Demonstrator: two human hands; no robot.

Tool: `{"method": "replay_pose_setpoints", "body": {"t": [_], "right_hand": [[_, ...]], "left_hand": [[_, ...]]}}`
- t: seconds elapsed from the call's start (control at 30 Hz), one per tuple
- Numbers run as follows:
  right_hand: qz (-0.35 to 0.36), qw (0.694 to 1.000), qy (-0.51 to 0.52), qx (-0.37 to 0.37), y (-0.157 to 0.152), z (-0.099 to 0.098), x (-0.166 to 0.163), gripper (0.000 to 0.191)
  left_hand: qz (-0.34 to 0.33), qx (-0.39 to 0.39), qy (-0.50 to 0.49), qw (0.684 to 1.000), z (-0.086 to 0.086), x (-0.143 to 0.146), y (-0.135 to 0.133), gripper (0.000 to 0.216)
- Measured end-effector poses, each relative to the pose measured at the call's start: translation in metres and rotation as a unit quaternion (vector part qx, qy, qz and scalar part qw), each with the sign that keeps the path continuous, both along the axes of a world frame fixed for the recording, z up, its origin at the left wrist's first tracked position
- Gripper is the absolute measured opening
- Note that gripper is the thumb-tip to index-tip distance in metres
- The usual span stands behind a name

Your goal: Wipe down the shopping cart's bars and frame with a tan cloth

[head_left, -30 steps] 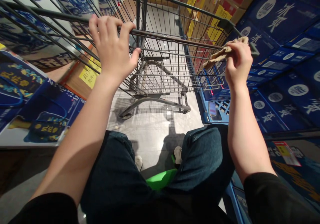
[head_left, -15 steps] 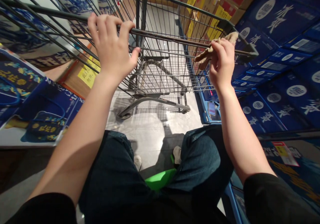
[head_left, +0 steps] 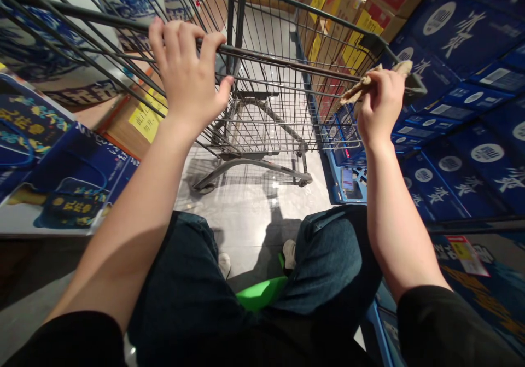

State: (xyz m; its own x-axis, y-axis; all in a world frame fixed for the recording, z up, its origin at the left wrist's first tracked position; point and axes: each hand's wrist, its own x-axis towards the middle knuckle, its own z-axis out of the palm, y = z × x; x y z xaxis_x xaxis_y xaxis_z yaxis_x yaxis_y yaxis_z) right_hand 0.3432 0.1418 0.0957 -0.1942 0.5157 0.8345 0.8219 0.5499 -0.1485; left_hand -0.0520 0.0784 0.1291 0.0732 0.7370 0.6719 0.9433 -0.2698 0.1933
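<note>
A wire shopping cart [head_left: 270, 110] stands on the pale floor in front of my knees. My left hand [head_left: 186, 77] is wrapped over the cart's handle bar [head_left: 287, 65], fingers curled over the top. My right hand [head_left: 379, 107] is closed on a crumpled brown cloth [head_left: 363, 85] and presses it against the right end of the same bar, near the dark corner piece [head_left: 371, 41]. The basket of the cart looks bare.
Blue printed cartons [head_left: 471, 99] are stacked high on the right, with a blue pallet [head_left: 348, 178] under them. More blue and white boxes [head_left: 69, 192] lie at the left. Brown cartons with yellow tags [head_left: 348, 11] stand behind. A green object [head_left: 260, 293] sits between my legs.
My right hand slid the cloth left along the bar, then back right toward the corner. My left hand kept its grip on the bar.
</note>
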Motion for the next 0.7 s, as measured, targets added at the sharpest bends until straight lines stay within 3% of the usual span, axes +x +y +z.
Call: {"method": "replay_pose_setpoints", "body": {"t": [0.1, 0.3, 0.4, 0.57, 0.7], "right_hand": [[-0.004, 0.999, -0.018, -0.031, -0.007, 0.008, 0.000, 0.039], [-0.148, 0.984, 0.094, -0.006, 0.016, -0.008, 0.067, 0.032], [-0.132, 0.987, 0.091, -0.002, 0.018, -0.011, 0.060, 0.035], [-0.049, 0.998, 0.026, -0.037, 0.001, 0.002, 0.026, 0.039], [-0.079, 0.996, 0.046, -0.007, 0.005, 0.005, 0.050, 0.036]], "left_hand": [[-0.016, 0.015, -0.006, 1.000, -0.004, -0.004, 0.004, 0.062], [-0.032, 0.026, -0.022, 0.999, -0.005, -0.004, 0.005, 0.060], [-0.008, 0.007, -0.011, 1.000, -0.003, -0.002, 0.003, 0.062], [0.001, 0.003, -0.006, 1.000, 0.001, 0.001, -0.001, 0.061], [0.016, -0.015, -0.003, 1.000, 0.001, 0.001, 0.000, 0.064]]}}
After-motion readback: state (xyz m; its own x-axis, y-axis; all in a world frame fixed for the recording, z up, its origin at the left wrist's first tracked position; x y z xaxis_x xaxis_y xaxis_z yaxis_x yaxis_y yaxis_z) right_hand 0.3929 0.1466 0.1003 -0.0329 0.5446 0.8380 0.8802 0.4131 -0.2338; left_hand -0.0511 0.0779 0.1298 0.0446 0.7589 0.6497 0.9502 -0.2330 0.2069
